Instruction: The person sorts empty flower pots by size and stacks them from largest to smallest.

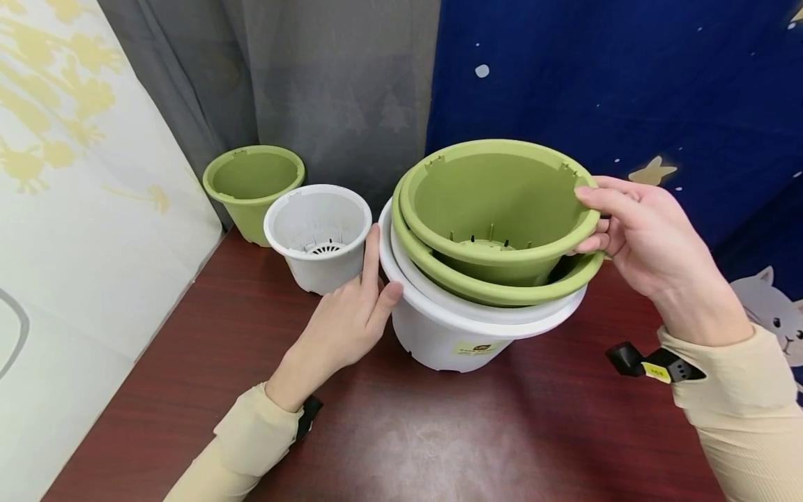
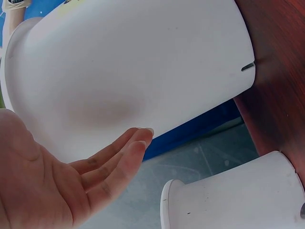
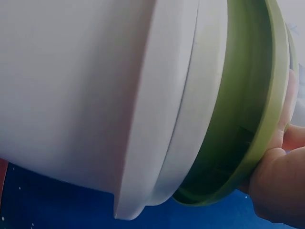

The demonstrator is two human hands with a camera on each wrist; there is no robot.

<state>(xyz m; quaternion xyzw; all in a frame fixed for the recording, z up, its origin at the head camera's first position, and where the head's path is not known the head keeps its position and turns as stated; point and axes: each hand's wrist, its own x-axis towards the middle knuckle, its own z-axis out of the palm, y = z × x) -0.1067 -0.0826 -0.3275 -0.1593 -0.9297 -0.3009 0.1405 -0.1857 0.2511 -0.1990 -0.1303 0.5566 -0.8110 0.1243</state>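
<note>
A stack of nested flower pots stands on the table. My right hand (image 1: 652,237) grips the top green pot (image 1: 502,188) by its right rim, thumb over the edge and fingers below. That pot sits tilted inside a wider green pot (image 1: 452,275). Beneath them are a white pot (image 1: 439,301) and the outermost large white pot (image 1: 433,341), which bears a yellow label. At the stack's left, my left hand (image 1: 351,314) rests by the white rim, index finger straight. In the left wrist view, this hand's extended fingers (image 2: 116,167) lie along the large white wall.
A small white pot (image 1: 320,268) with a slotted bottom stands just left of my left hand. Behind it is a small green pot (image 1: 251,216). Grey and blue curtains (image 1: 339,90) hang behind the dark red table (image 1: 251,335); a white patterned panel (image 1: 94,209) borders the left.
</note>
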